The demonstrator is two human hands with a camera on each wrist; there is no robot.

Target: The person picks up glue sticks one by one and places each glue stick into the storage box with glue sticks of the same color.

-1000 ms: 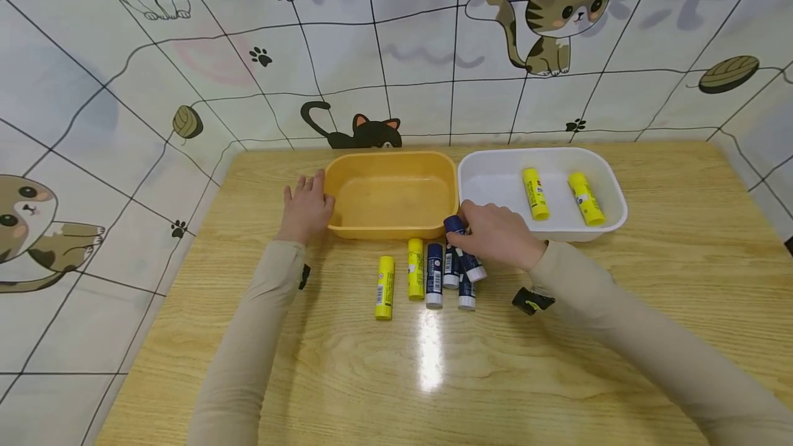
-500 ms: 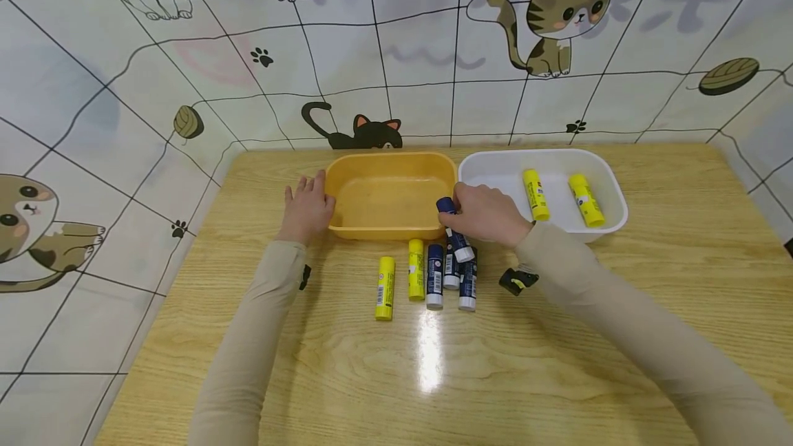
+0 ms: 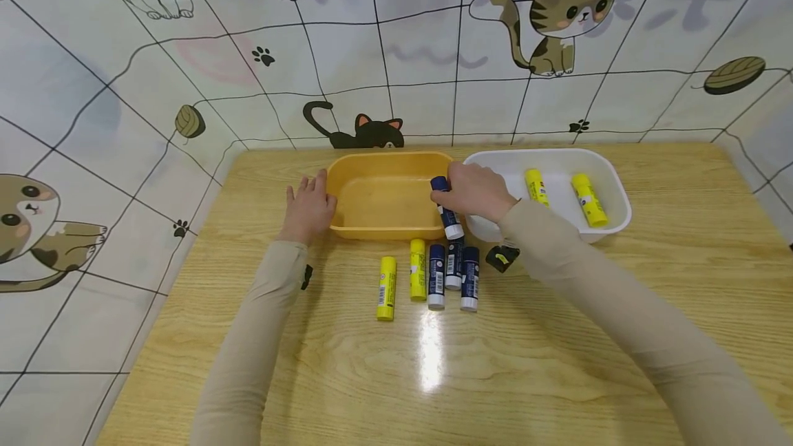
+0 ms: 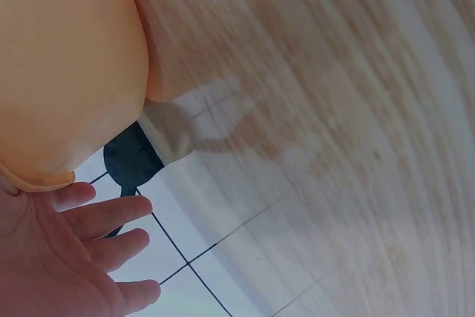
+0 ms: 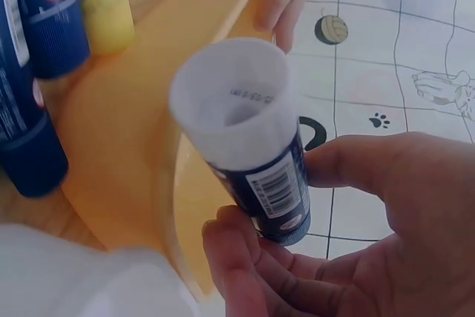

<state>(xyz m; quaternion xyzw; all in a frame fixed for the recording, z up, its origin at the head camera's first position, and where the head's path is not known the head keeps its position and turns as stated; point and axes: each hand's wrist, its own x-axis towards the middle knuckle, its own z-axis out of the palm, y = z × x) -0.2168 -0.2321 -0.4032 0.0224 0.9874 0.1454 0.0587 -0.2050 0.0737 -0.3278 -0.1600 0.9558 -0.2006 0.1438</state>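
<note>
My right hand pinches a dark blue glue stick over the right end of the orange tray. In the right wrist view the same stick shows its white base toward the camera, between thumb and fingers. My left hand rests against the tray's left end with its fingers extended; in the left wrist view the fingers of this hand lie beside the orange wall. In front of the tray lie two yellow sticks and three dark blue sticks.
A white tray stands right of the orange one, with two yellow sticks inside. Both trays sit near the back edge of the wooden table, before a wall printed with cats.
My right hand has lifted the blue stick from beside the other blue ones, moving it up and left over the orange tray's end. My left hand has stayed in place.
</note>
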